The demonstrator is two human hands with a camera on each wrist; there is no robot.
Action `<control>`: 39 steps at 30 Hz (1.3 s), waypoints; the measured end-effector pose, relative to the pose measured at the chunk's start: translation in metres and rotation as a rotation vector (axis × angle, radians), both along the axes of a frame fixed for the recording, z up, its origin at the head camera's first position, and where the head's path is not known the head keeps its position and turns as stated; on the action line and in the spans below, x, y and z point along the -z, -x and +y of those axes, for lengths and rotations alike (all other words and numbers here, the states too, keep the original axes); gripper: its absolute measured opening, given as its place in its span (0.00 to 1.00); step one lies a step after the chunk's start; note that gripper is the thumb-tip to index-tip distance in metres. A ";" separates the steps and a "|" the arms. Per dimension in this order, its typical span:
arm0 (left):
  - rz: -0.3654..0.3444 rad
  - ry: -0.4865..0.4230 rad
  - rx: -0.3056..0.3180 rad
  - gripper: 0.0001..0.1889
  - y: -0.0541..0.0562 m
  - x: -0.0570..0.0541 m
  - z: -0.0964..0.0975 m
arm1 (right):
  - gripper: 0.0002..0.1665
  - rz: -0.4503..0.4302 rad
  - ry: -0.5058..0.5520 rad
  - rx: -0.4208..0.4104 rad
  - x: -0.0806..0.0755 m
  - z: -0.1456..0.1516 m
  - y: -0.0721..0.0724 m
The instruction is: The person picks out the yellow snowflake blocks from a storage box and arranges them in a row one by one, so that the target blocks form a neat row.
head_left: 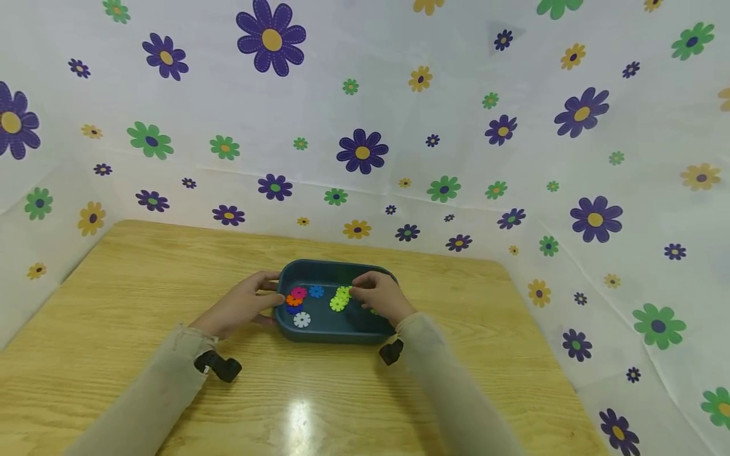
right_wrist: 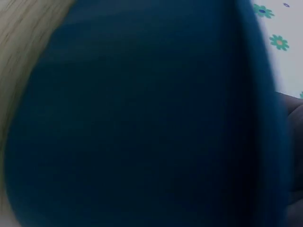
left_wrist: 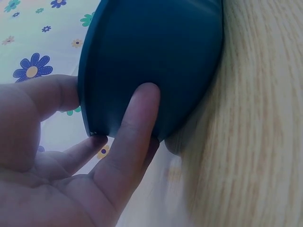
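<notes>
A dark blue-green tray (head_left: 336, 337) stands on the table, holding small notched plastic discs. My left hand (head_left: 242, 304) holds its left end, the thumb over the rim; in the left wrist view, fingers (left_wrist: 144, 101) press the outer wall. Over the tray's right half, my right hand (head_left: 383, 299) pinches a yellow-green disc (head_left: 344, 291) at its fingertips. Another yellow-green disc (head_left: 338, 304) lies right below. In the right wrist view the tray wall (right_wrist: 132, 113) hides most of that hand.
Toward the tray's left end lie a pink disc (head_left: 299, 292), an orange disc (head_left: 294, 300), a dark blue disc (head_left: 294, 310), a white disc (head_left: 301, 320) and a blue disc (head_left: 316, 291). A flower-print cloth (head_left: 319, 114) hangs behind the wooden table (head_left: 171, 272).
</notes>
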State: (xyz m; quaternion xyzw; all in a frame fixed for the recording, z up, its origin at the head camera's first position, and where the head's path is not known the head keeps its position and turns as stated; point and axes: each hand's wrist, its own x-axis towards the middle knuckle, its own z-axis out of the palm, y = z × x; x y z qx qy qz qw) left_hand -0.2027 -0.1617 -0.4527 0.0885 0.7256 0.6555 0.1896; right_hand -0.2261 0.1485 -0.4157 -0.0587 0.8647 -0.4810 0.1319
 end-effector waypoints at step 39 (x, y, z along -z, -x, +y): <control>-0.013 0.002 -0.012 0.34 0.002 0.002 0.002 | 0.18 0.135 -0.501 -0.118 0.021 -0.043 -0.003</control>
